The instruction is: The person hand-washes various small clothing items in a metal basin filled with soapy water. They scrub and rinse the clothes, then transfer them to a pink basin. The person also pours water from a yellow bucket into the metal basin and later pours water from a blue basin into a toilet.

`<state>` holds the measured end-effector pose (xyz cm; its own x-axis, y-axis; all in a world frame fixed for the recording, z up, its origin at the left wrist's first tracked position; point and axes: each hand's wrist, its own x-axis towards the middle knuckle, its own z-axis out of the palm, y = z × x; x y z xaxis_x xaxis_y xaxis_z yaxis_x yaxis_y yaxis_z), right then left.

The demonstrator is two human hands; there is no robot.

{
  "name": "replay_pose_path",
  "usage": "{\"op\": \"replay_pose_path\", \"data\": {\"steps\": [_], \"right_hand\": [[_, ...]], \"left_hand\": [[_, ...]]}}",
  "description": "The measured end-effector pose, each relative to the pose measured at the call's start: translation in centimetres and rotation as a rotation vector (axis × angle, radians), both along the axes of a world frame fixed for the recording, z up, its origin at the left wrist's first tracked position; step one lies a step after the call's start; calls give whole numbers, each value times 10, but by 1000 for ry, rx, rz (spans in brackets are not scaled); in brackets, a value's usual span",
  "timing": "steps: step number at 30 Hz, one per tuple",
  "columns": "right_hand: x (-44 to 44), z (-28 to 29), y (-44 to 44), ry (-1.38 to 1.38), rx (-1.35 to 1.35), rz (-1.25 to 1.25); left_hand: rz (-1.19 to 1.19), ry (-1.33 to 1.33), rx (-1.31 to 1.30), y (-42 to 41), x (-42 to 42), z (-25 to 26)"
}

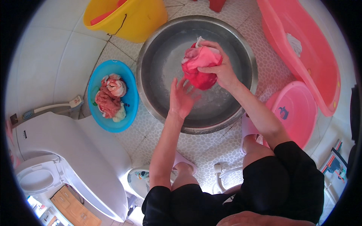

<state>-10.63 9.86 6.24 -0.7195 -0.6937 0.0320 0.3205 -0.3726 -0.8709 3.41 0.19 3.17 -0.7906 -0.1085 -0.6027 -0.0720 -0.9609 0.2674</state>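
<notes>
Over a large round metal basin [152, 93] holding water, my right hand [223, 65] grips a bunched wad of red, pink and white cloth [202, 67]. My left hand [182, 96] is just below and to the left of the wad, palm up with fingers spread, holding nothing. Whether its fingertips touch the cloth is hard to tell. A blue plastic basin [130, 113] at the left of the metal one holds a pile of reddish and whitish cloths [109, 99].
A yellow bucket [141, 19] with a red item inside stands at the upper left. On the right are a pink baby bathtub [316, 65] with a white cloth [294, 44] and a pink basin [299, 113]. A white toilet [82, 158] is at lower left.
</notes>
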Motion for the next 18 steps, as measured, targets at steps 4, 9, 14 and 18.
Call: {"op": "replay_pose_path", "data": {"steps": [4, 9, 14, 18], "right_hand": [[18, 1, -6, 379, 206, -19], [48, -21, -4, 323, 175, -67], [41, -27, -9, -431, 110, -104], [32, -30, -13, -711, 145, -145]], "left_hand": [[-25, 243, 79, 3, -10, -8], [209, 261, -69, -18, -21, -37], [390, 9, -148, -9, -33, -31], [356, -220, -758, 4, -38, -26]]}}
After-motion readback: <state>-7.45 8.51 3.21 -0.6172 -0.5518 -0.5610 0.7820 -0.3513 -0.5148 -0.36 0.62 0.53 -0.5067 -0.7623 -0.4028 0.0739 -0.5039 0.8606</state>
